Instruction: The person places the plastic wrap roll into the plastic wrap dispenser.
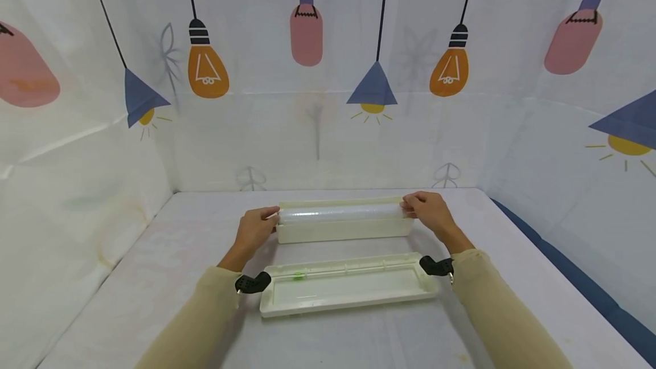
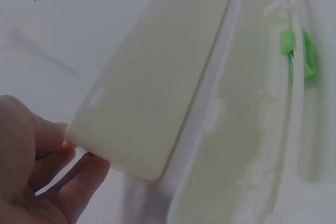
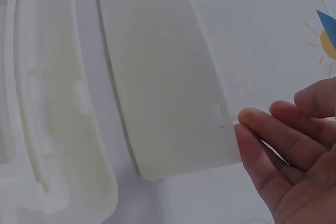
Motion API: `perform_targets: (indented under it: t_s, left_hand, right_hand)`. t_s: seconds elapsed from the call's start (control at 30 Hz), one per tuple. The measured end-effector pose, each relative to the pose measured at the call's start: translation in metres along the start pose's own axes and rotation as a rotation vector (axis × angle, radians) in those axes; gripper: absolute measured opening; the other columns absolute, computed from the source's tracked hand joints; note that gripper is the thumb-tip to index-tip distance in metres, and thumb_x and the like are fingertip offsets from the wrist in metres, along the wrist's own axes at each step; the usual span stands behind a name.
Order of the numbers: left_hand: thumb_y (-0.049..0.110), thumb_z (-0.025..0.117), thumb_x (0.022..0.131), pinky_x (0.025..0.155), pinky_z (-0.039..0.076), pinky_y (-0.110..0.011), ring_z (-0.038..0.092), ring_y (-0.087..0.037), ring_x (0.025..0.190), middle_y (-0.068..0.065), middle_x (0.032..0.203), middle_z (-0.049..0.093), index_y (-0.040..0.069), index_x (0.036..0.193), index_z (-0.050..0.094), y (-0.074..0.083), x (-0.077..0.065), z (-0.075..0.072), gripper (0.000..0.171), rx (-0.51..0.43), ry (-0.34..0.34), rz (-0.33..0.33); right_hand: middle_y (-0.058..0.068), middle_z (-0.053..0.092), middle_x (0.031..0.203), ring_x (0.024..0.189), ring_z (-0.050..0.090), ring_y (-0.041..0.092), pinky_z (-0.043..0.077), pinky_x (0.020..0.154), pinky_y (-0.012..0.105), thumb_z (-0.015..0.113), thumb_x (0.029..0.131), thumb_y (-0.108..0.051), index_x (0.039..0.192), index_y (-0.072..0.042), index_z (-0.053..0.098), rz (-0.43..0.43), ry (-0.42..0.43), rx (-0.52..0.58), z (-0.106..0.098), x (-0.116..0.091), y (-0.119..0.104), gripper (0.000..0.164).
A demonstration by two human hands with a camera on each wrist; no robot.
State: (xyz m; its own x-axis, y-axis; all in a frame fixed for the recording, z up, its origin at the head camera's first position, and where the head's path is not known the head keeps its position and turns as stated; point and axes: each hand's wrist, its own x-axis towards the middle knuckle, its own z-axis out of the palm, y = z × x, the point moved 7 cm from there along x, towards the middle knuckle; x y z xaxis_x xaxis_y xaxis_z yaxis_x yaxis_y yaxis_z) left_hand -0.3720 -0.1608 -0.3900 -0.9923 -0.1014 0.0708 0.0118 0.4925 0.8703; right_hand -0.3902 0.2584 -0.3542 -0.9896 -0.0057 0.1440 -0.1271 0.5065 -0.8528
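A long roll of clear cling film (image 1: 338,213) lies lengthwise in the open top of a cream plastic box (image 1: 344,231). My left hand (image 1: 254,229) holds the roll's left end, its fingertips close against the box end in the left wrist view. At the opposite end, the fingers of my right hand (image 1: 429,212) grip the roll, also beside the box's end wall. Exactly where the fingertips meet the roll is hidden. Nearer me lies a detached cream lid (image 1: 353,289), inner side up, with a green slider (image 1: 299,276) on its rail.
Box and lid stand parallel on a white-covered table (image 1: 179,255), a narrow gap between them. White cloth walls (image 1: 328,141) printed with lamps enclose the back and both sides. Black straps (image 1: 253,283) circle both wrists above the lid's ends.
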Motion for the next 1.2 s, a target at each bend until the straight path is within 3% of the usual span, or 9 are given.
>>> perform_targets:
  t_s: [0.3,0.6,0.9,1.2]
  left_hand:
    - [0.016,0.060,0.101,0.086,0.057,-0.038,0.070,-0.030,0.103,-0.021,0.136,0.059,0.004,0.138,0.061,-0.003,0.000,0.000,0.039,-0.043,-0.025,0.011]
    - [0.015,0.059,0.101,0.086,0.057,-0.033,0.063,-0.031,0.115,-0.018,0.139,0.057,0.001,0.136,0.060,-0.006,-0.005,-0.002,0.038,-0.147,-0.067,-0.039]
    - [0.020,0.059,0.102,0.091,0.055,-0.040,0.063,-0.032,0.115,-0.019,0.133,0.061,0.002,0.132,0.063,-0.005,-0.021,-0.012,0.035,-0.088,-0.056,-0.016]
    - [0.021,0.060,0.102,0.088,0.057,-0.035,0.065,-0.027,0.108,-0.016,0.123,0.067,0.000,0.126,0.066,-0.010,-0.038,-0.014,0.033,-0.117,-0.061,-0.021]
  right_hand:
    - [0.023,0.069,0.114,0.105,0.067,0.030,0.057,0.084,0.029,0.051,0.107,-0.023,0.124,0.010,0.063,-0.021,-0.010,0.064,0.001,-0.001,0.003,0.039]
    - [0.025,0.068,0.116,0.105,0.068,0.032,0.057,0.087,0.033,0.053,0.106,-0.024,0.130,0.013,0.057,-0.049,-0.029,0.154,-0.005,-0.016,0.004,0.044]
    - [0.024,0.067,0.119,0.103,0.070,0.024,0.058,0.084,0.032,0.052,0.107,-0.025,0.133,0.011,0.055,-0.014,-0.013,0.178,-0.015,-0.038,0.014,0.045]
    - [0.024,0.068,0.118,0.103,0.070,0.026,0.058,0.084,0.032,0.053,0.106,-0.023,0.132,0.010,0.056,0.013,-0.035,0.194,-0.017,-0.054,0.025,0.043]
